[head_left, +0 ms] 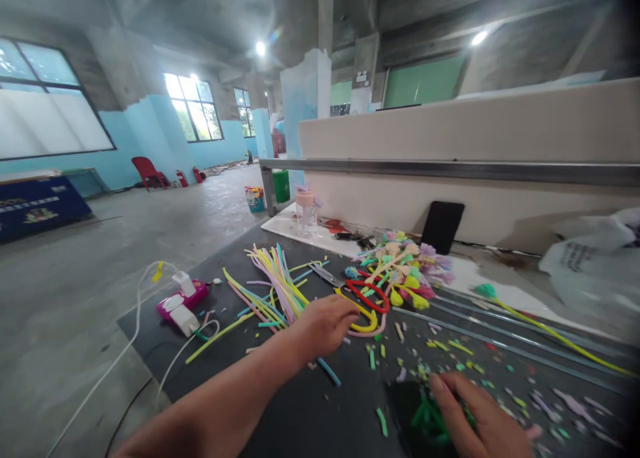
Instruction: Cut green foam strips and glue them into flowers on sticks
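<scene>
My left hand [325,325] reaches over the table with curled fingers at the yellow handle of a pair of scissors [367,295]. The scissors' other handle is red, and their blades point to the far left. Beside this hand lies a bundle of pastel foam-like strips [280,281]. At the lower right, my right hand [475,411] is closed, thumb against fingers; whatever is between them I cannot make out. Just left of it is a dark container or sheet [400,411] with green pieces [430,415] on it, partly hidden by the hand.
Coloured scraps litter the dark tabletop [350,405]. Flower-like pieces [407,265] are heaped behind the scissors, near a black phone [443,226] and a clear jar [306,211]. A pink power strip [183,305] with white plugs sits left; clear tubes [500,335] lie right.
</scene>
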A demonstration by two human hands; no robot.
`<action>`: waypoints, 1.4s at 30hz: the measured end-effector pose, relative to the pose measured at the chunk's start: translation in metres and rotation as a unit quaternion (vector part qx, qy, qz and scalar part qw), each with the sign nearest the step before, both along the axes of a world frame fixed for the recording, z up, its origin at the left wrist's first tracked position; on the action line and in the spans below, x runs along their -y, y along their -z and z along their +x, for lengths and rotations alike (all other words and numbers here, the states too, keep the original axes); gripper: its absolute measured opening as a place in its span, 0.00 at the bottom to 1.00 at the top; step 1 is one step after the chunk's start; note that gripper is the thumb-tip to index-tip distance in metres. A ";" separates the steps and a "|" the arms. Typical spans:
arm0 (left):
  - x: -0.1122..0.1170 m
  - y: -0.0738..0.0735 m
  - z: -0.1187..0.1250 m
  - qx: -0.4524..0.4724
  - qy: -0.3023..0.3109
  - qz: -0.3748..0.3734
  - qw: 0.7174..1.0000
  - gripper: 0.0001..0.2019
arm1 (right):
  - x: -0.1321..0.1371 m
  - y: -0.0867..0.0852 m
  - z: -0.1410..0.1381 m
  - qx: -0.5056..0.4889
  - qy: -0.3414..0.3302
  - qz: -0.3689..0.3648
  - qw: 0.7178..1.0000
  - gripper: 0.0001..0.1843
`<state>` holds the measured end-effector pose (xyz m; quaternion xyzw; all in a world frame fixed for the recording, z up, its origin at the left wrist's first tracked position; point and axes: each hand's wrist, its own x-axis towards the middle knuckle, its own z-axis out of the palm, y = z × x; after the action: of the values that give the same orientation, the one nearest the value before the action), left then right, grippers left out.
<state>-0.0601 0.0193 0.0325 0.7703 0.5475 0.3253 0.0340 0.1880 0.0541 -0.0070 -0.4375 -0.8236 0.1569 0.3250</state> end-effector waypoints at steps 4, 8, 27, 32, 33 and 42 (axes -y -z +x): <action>0.006 -0.026 -0.020 -0.029 0.023 -0.058 0.998 0.09 | 0.004 0.002 -0.002 0.010 0.007 0.019 1.000 0.16; 0.024 -0.038 -0.035 -0.066 0.058 -0.114 0.990 0.08 | 0.004 0.006 -0.004 0.010 -0.007 0.040 0.999 0.14; 0.059 0.025 -0.035 -0.088 0.021 -0.130 0.987 0.09 | 0.051 -0.032 -0.102 0.277 -0.117 0.035 0.953 0.08; 0.059 0.033 -0.040 -0.059 0.036 -0.128 0.989 0.09 | 0.045 -0.033 -0.121 0.342 -0.129 0.015 0.931 0.07; 0.059 0.034 -0.041 -0.053 0.039 -0.125 0.990 0.09 | 0.045 -0.033 -0.120 0.341 -0.126 0.013 0.932 0.07; 0.056 0.033 -0.038 -0.045 0.043 -0.112 0.992 0.09 | 0.051 -0.025 -0.129 0.324 -0.116 0.004 0.939 0.12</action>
<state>-0.0985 -0.0364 -0.0005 0.7983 0.5480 0.2245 0.1094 0.0588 0.0031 0.0181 -0.3650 -0.9299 0.0400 0.0214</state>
